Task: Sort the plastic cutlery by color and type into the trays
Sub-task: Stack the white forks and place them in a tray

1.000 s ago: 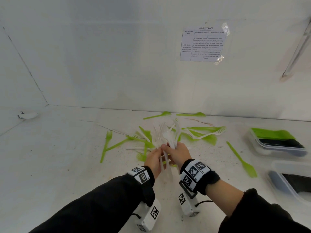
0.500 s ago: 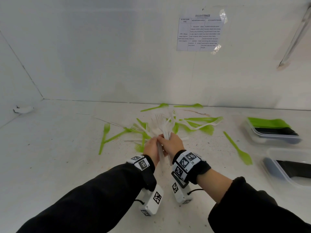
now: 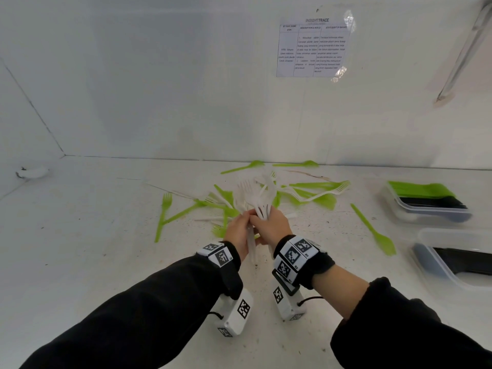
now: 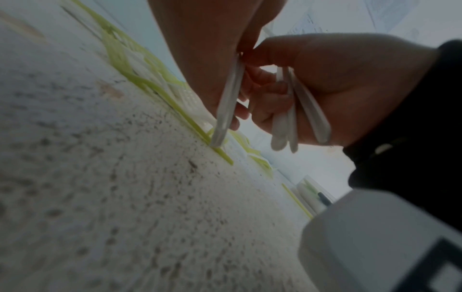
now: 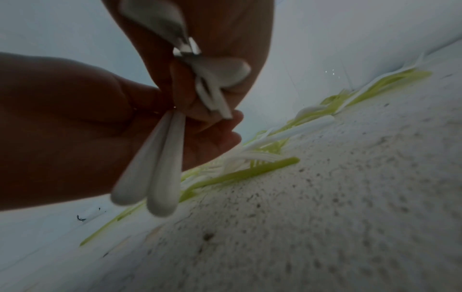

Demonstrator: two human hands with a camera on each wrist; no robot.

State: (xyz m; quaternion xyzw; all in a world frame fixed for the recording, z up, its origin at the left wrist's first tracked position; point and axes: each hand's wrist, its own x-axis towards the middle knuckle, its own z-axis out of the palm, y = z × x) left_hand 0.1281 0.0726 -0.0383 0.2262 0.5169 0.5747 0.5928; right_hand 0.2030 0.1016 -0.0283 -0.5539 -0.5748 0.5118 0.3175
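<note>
1. A bunch of white forks (image 3: 257, 198) is held above the middle of the worktop (image 3: 106, 262), with the heads pointing up and away and the handles pointing down.
2. The left hand (image 3: 239, 231) is curled around a few white handles (image 4: 226, 102); one handle end is seen touching the worktop in the left wrist view.
3. The right hand (image 3: 271, 226) is also closed around white handles (image 4: 290, 114), just beside the left hand, and the two grips are touching each other.
4. The step in hand is judged to be the gathering and aligning of the white forks into one neat bunch.
5. Many green pieces (image 3: 314, 194) are scattered on the worktop behind and around the hands, with some white pieces mixed among them.
6. One green fork (image 3: 162, 211) lies to the left, and one green spoon (image 3: 372, 230) lies to the right, well apart from the pile.
7. Two trays stand at the right: the far tray (image 3: 415, 213) holds green and black cutlery, and the near tray (image 3: 436, 272) holds black cutlery.
8. No tray with white cutlery can be seen, so the place for the bunch cannot be told.
9. For the next move, the bunch should probably be passed into one grip and carried to its tray, and the handles must be kept together so that no fork slips out.
</note>
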